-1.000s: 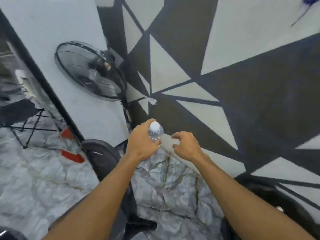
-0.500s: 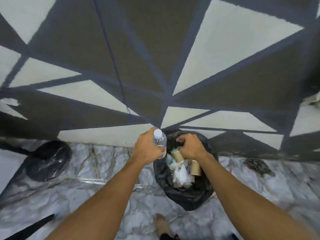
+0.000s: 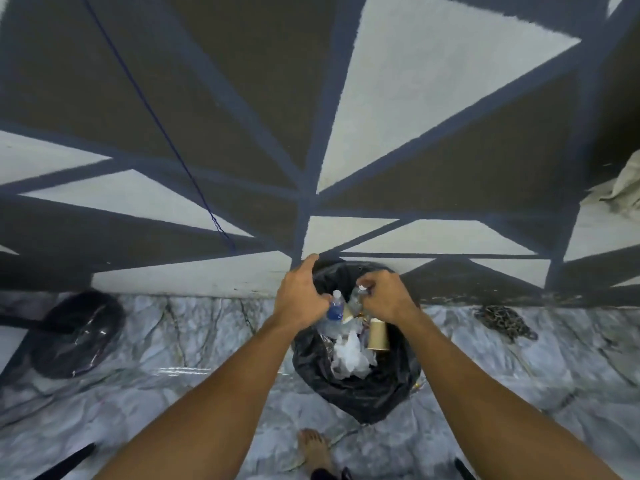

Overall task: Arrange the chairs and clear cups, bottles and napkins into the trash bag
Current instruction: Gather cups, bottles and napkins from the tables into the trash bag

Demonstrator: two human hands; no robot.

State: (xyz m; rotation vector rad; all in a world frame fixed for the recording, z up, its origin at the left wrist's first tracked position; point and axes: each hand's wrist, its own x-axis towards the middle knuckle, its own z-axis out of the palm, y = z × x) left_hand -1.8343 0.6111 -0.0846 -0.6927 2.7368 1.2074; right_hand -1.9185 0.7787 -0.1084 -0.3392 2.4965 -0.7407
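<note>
Head view: both arms reach forward and down over a black bag (image 3: 363, 386) that sits open on the marble floor (image 3: 194, 344), its far rim against the foot of the wall (image 3: 415, 98) painted in dark and pale triangles.

The left hand (image 3: 299, 296) is at the bag's left rim with its fingers (image 3: 310, 263) spread, the index pointing up toward the wall. A bottle (image 3: 334, 308) with a blue label and white cap is upright in the bag's mouth, just beside this hand's thumb, with no finger wrapped round it.

The right hand (image 3: 384, 296) is over the bag's far side, its fingers curled together close to the cap of a second bottle (image 3: 356, 299). Whether they pinch that cap I cannot tell.

Inside the bag lie white napkins (image 3: 351, 355) and a brown cup (image 3: 377, 334).

On the floor, a round black fan base (image 3: 76, 334) stands well to the left and a chain (image 3: 502, 320) lies to the right. A bare foot (image 3: 315, 448) is near the bottom edge. A blue cord (image 3: 156, 123) hangs down the wall.
</note>
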